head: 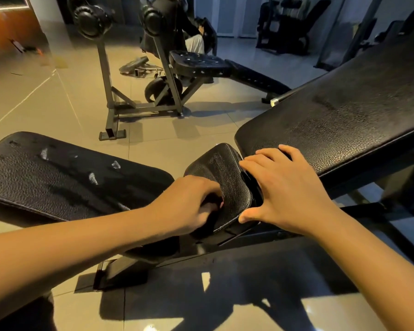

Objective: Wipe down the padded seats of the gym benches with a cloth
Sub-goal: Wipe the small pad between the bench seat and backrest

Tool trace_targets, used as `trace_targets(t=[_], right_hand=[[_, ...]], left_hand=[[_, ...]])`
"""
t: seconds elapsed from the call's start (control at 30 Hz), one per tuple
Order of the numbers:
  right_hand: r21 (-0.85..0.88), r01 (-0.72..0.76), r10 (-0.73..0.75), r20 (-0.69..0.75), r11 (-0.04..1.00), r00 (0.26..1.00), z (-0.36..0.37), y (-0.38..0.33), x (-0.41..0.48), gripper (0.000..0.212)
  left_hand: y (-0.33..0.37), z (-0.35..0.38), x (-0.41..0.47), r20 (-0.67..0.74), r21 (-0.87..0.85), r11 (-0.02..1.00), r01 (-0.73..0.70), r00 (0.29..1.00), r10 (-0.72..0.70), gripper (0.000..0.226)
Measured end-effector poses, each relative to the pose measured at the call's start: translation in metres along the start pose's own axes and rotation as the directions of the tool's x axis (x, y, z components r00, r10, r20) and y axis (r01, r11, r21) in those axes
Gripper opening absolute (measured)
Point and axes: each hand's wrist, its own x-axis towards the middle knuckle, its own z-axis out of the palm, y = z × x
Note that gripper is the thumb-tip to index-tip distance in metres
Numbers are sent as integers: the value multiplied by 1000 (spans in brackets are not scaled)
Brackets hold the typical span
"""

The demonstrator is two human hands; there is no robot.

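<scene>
Early on, I'd guess — left hand [189, 206] curls its grip round something dark, perhaps the cloth [210, 207], on the small seat [221, 170]; right hand [285, 189] flat, empty; streaked bench [65, 173] waiting.

The left hand [191, 204] lies at the left edge of a small black padded seat [221, 168], its fingers curled round a dark wad [212, 202] that is too blurred to identify. The right hand [287, 194] lies flat with fingers spread across the gap between the seat and the long, sloping backrest [332, 120]. Its fingertips rest on the backrest's lower end and its thumb sits by the seat's near corner. To the left is another black pad [69, 173] with pale scuffed patches. Farther back on the tiled floor [58, 103] stands a second bench [201, 64] on a grey frame, with a person [194, 32] sitting behind it.
</scene>
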Motion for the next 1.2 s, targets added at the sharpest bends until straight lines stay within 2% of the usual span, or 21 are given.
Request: trace_targets(t=[0.07,0.17,0.27,0.37,0.5,0.57,0.67,0.77,0.83,0.93,1.0,1.07,1.13,1.2], right_hand=[[-3,-2,2,5,1000,1000,0,0,0,104],[8,0,0,-2,1000,1000,-1,0,0,104],[15,8,-8,-19,1000,1000,0,1,0,103],[16,13,-12,-40,1000,999,2,1,-1,103],[3,8,-8,-30,1000,1000,1,1,0,104],[-2,8,-8,-30,1000,1000,2,1,1,104],[-3,4,-4,-28,1000,1000,2,1,0,104],[5,5,-5,-22,1000,1000,1,1,-1,104],[13,8,-8,-30,1000,1000,1,1,-1,103],[13,11,-11,-30,1000,999,1,1,-2,103],[3,9,-9,-38,1000,999,1,1,-2,104],[-1,9,-9,-46,1000,999,2,0,-1,105],[-3,6,-7,-47,1000,999,2,0,1,105],[-8,3,-3,-37,1000,999,1,0,1,105]], left_hand=[[-14,2,18,-30,36,995,90,996,-89,18],[-50,4,56,-86,68,951,303,951,-297,15],[-65,6,67,-149,104,919,380,920,-364,15],[-44,6,48,-137,31,943,332,936,-325,13],[11,0,3,-19,-73,990,119,992,-121,12],[17,1,1,-6,-95,993,71,997,-72,12],[-11,5,29,-82,-30,987,155,984,-157,14],[-52,6,59,-164,25,932,361,921,-352,14],[-63,6,64,-191,15,910,415,894,-405,15],[-37,4,49,-161,-28,942,334,929,-334,12],[-6,0,29,-86,-47,983,176,980,-180,15],[16,-3,15,-27,-34,999,34,999,-35,15],[16,-2,18,-40,-56,998,33,999,-35,14],[1,3,38,-113,-36,993,109,987,-112,14]])
